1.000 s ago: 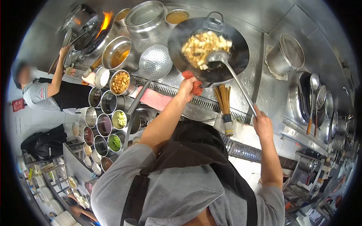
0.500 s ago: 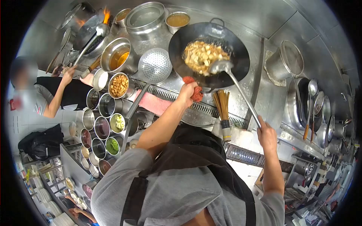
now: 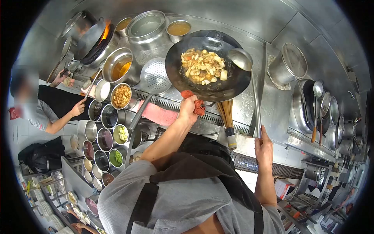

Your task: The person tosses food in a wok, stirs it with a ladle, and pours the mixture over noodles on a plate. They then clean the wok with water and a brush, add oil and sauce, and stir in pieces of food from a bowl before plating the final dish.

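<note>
The person is working the food (image 3: pixel 200 66) in a wok (image 3: pixel 175 74), apparently in the middle of turning it over heat. The left hand (image 3: pixel 189 109) is gripping a red cloth (image 3: pixel 198 107) at the wok's near handle; how much of that handle the cloth is covering, I cannot tell. The right hand (image 3: pixel 264 150) is closing around the ladle (image 3: pixel 256 99), whose bowl is hanging by the rim on that hand's side, clear of the food. Any next stroke would be calling for a firm hold through the cloth and a low ladle. The wok is sitting ahead of both hands, and whether it is resting on the burner is not showing. Its food is gathering in 1 loose, glossy heap of pale and browned chunks, with 1 pale cube lying at the right edge. A brush (image 3: pixel 227 121) is lying between the hands; a skimmer (image 3: pixel 156 75) is resting ahead and left of the left hand.
</note>
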A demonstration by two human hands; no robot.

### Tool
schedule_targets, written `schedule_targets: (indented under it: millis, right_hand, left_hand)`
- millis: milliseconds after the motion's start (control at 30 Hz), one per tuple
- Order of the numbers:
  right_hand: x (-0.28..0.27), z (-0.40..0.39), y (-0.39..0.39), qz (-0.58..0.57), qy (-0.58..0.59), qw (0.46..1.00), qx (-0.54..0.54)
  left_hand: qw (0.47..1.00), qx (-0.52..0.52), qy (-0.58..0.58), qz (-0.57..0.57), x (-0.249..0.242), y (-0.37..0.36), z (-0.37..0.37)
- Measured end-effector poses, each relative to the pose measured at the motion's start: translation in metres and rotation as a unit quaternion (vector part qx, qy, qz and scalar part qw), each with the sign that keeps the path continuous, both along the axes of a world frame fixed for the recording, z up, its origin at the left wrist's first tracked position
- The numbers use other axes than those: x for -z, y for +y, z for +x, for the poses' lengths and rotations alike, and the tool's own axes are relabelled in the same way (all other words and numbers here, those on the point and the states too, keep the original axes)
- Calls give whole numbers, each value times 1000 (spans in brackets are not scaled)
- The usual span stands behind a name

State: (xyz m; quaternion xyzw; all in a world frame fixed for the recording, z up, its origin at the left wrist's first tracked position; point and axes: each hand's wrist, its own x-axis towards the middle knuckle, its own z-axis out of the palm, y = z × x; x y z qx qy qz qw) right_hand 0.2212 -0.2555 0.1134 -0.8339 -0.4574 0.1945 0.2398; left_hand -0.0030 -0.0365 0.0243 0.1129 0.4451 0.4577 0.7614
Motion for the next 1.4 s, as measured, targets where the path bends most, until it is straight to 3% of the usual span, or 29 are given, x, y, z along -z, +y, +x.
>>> schedule_targets:
  millis: [200, 267, 333, 367, 400, 467, 533, 567, 667, 700, 800, 933, 1000, 1100, 1400]
  right_hand:
    - [-6, 9, 25, 61, -66, 996, 2]
    - [-6, 6, 39, 59, -92, 994, -8]
    - [17, 8, 52, 18, -87, 996, -19]
    - [19, 1, 53, -5, 24, 1000, -15]
    - [21, -11, 56, -29, 135, 990, -18]
    - [4, -40, 65, -24, 430, 902, -29]
    - [5, -52, 70, -16, 594, 804, 17]
    - [12, -52, 68, -24, 609, 792, 34]
    - [1, -61, 54, -30, 645, 760, 69]
    - [-8, -64, 48, -19, 662, 745, 78]
    - [-6, -70, 33, -27, 615, 785, 66]
    - [-14, -87, 19, -5, 593, 798, 108]
    - [-24, -96, 7, 38, 651, 742, 157]
    - [-34, -110, -22, 91, 678, 703, 196]
    - [-56, -182, -144, 228, 634, 672, 308]
  left_hand:
    - [999, 22, -8, 42, -15, -5, -3]
    - [992, 54, 51, 105, -35, -21, -9]
    - [984, -9, 72, 163, -24, -46, -8]
    - [983, 15, 67, 170, -1, -56, -12]
    - [974, -35, 80, 210, 19, -58, -9]
    - [987, 15, 87, 132, -13, -49, -18]
    - [988, 26, 90, 119, 2, -26, -28]
    - [990, 78, 94, 76, -13, -18, -38]
    - [997, 43, 57, 43, 19, -17, -53]
    - [997, 60, 39, 39, 6, -22, -58]
    - [992, 82, 65, 66, 5, -22, -66]
    - [986, 123, 73, 81, 3, -11, -80]
    - [981, 158, 74, 87, -6, -9, -82]
    - [971, 205, 73, 103, -20, -11, -88]
    - [895, 411, 72, 157, -65, -51, -65]
